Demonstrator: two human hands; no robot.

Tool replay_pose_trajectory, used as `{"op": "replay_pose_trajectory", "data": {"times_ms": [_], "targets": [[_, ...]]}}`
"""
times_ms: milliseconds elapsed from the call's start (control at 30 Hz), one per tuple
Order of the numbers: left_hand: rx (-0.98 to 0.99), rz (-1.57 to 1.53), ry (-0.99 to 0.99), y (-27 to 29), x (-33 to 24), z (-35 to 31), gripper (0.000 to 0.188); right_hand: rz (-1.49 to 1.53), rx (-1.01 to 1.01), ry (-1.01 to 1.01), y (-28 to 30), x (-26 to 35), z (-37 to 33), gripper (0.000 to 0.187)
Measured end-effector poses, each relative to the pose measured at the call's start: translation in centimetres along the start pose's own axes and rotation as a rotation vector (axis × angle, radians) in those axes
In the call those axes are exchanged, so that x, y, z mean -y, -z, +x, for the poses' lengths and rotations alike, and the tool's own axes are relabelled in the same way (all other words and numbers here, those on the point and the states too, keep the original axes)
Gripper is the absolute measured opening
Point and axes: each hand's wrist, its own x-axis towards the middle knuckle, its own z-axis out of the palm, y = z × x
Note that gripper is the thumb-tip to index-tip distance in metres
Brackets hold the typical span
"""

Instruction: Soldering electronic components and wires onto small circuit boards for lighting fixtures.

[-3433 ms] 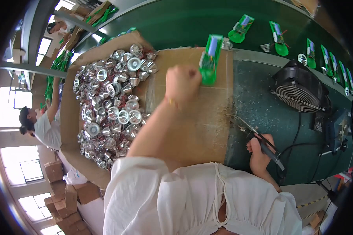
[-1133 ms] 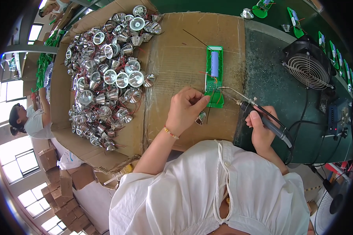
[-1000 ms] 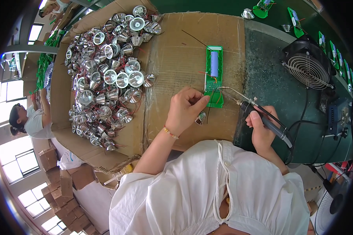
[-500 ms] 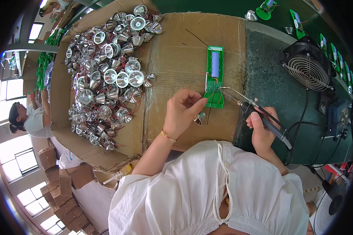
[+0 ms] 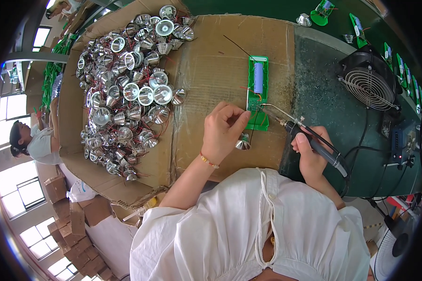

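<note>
A green plastic housing (image 5: 263, 122) lies upright on the cardboard. It holds a lilac cylindrical battery cell (image 5: 258, 77) and, below that, a small green circuit board (image 5: 254, 104) with thin wires. My left hand (image 5: 224, 129) is closed in a pinch at the board's left edge; what its fingertips grip is too small to make out. Just under those fingers rests a silver reflector cup (image 5: 242, 142). My right hand (image 5: 311, 149) grips a soldering iron (image 5: 314, 144) with a thin metal guide tube, whose end reaches the right side of the board.
On the left, a cardboard box (image 5: 72, 133) is heaped with silver reflector cups (image 5: 131, 91) trailing red wires. A black fan with a metal grille (image 5: 368, 86) stands at right, near a dark control unit (image 5: 402, 143) with cables. More green housings (image 5: 356, 28) line the far right edge.
My left hand has moved slightly right and up, closer to the board. The reflector cup has turned and shifted a little right. The soldering iron stays almost in place at the board.
</note>
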Motion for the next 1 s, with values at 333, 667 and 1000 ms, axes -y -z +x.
{"op": "replay_pose_trajectory", "data": {"times_ms": [333, 667, 1000], "targets": [[0.053, 0.114, 0.005, -0.12, -0.26, 0.40, 0.015, 0.037, -0.002, -0.011, -0.54, -0.20, 0.67, 0.019], [0.053, 0.075, 0.005, -0.22, 0.04, 0.50, 0.015, 0.068, 0.004, -0.103, -0.38, -0.58, 0.65, 0.017], [0.069, 0.068, -0.001, -0.19, 0.12, 0.45, 0.016, 0.087, 0.010, -0.086, -0.27, -0.72, 0.52, 0.014]]}}
